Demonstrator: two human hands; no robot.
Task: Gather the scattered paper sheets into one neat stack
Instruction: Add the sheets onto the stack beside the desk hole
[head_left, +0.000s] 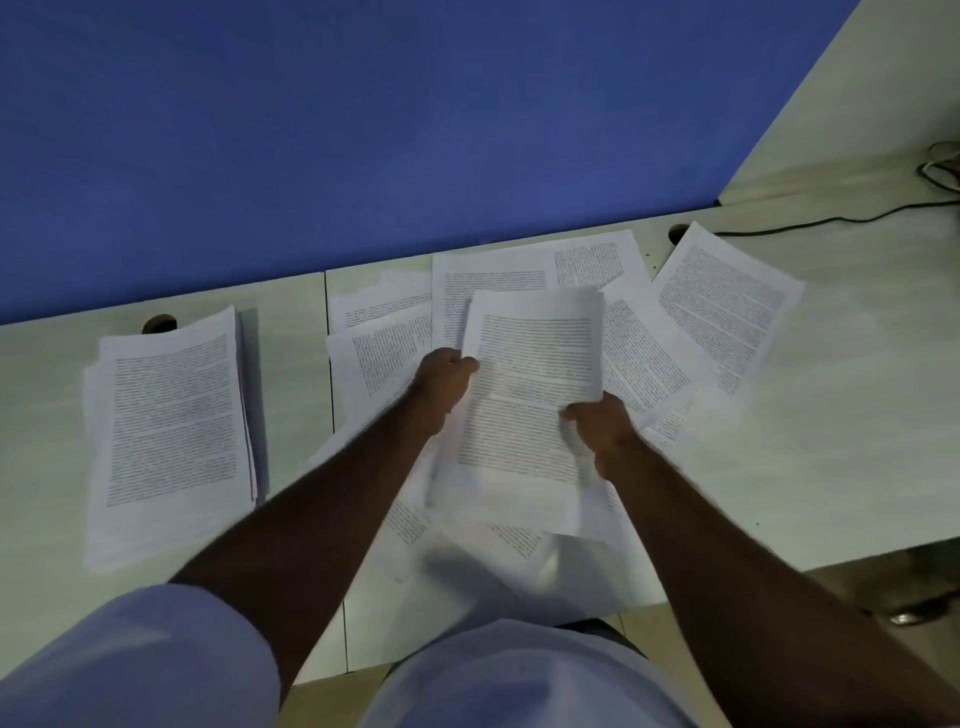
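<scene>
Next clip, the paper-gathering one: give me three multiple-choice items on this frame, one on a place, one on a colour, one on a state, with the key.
1. Where does the finished stack lie?
A. left of the hands
B. right of the hands
C. on the floor

2. What colour is the wall panel behind the desk?
A. red
B. blue
C. green

3. What are the hands doing?
A. both resting flat on the desk
B. one pointing at the cable
C. both gripping a bundle of sheets

Key: 1 A, the stack sits at the desk's left. 2 B, the panel is blue. 3 C, the left hand and right hand hold the bundle by its side edges.
</scene>
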